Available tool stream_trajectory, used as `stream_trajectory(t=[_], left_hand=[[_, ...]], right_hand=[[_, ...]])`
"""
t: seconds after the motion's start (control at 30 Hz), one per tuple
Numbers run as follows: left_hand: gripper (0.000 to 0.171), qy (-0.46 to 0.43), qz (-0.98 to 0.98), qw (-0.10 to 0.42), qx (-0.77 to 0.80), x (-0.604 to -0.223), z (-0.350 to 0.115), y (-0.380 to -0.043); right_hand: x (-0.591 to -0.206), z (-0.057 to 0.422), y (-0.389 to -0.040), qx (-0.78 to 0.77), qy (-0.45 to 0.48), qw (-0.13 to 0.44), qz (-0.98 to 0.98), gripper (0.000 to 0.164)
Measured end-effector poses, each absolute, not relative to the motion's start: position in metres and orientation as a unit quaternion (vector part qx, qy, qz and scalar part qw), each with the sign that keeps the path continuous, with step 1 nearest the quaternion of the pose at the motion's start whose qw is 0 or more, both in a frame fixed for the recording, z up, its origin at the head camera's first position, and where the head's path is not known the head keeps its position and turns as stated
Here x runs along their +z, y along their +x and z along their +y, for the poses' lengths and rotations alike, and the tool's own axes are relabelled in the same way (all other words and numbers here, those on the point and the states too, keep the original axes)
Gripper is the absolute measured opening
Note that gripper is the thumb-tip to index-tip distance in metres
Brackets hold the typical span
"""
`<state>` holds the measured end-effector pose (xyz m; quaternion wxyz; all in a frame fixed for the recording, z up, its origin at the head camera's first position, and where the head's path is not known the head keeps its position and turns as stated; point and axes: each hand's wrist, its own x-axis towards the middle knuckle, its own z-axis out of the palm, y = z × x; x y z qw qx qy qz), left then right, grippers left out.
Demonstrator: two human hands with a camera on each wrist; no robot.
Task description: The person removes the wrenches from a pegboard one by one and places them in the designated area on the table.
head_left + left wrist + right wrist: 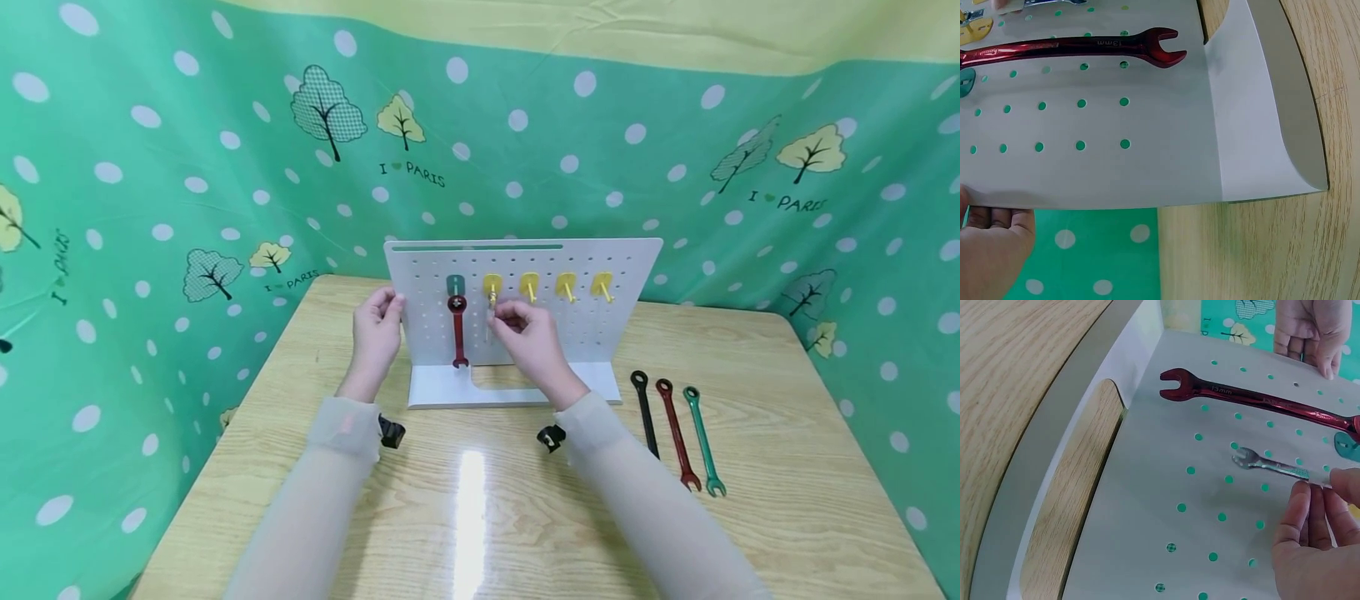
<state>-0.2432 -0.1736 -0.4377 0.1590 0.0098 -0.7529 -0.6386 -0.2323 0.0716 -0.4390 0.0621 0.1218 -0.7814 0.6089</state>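
A white pegboard stands upright on its base on the table. My left hand grips its left edge, thumb in front and fingers behind. My right hand pinches a small silver wrench by its shaft, between thumb and fingers. Its open end points down in front of the board, and its ring end is at the first yellow hook. A larger dark red wrench, marked 13mm in the left wrist view, hangs from the teal hook beside it, open end down.
Three more yellow hooks run rightward along the board. On the table to its right lie a black wrench, a red wrench and a green wrench. A green dotted curtain surrounds the table's back and sides.
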Motion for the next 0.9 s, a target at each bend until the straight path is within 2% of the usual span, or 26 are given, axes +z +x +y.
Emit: stream_trajectory(t=[0.7, 0.9], left_hand=[[0.023, 0.007, -0.749, 0.157, -0.644, -0.438, -0.174, -0.244], [0.023, 0.007, -0.748, 0.162, -0.644, -0.439, -0.174, -0.244]], right_hand=[[-0.435, 0.08, -0.219, 0.594, 0.162, 0.035, -0.787, 0.02], [-0.436, 0.083, -0.216, 0.593, 0.173, 0.041, -0.785, 0.016]])
